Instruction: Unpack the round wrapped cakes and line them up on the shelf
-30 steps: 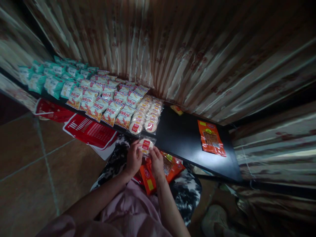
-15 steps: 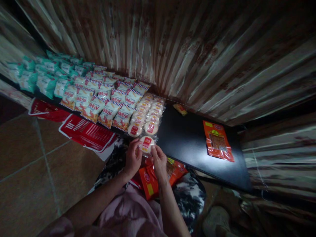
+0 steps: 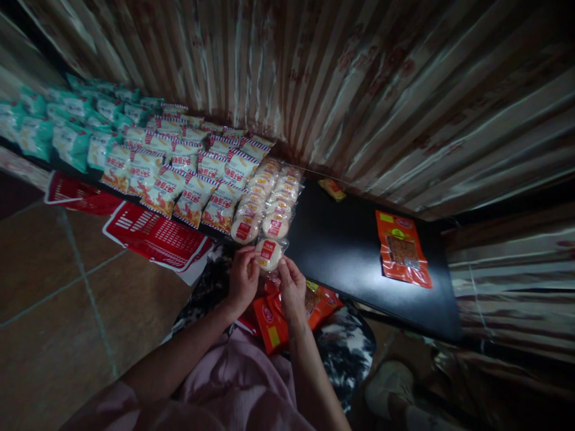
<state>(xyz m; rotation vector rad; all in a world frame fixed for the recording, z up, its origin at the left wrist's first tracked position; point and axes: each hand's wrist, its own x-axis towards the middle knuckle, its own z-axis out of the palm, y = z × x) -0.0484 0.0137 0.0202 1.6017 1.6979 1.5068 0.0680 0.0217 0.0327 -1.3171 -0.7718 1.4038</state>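
Wrapped round snack (image 3: 270, 254) held near the front edge of the black shelf (image 3: 332, 254)
Left hand (image 3: 244, 279) and right hand (image 3: 293, 288) each pinch its edge between thumb and fingers, one per side, just before two rows of matching snacks (image 3: 275, 226); contact with those cannot be determined. A light, even pinch, face kept flat, would likely best spare the contents. Materials: clear, glossy film over a pale disc; smooth, reflective shelf surface; puffy, crinkled bags (image 3: 220, 206) alongside

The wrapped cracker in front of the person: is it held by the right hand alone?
No, the left hand and the right hand both hold the wrapped cracker, one at each side.
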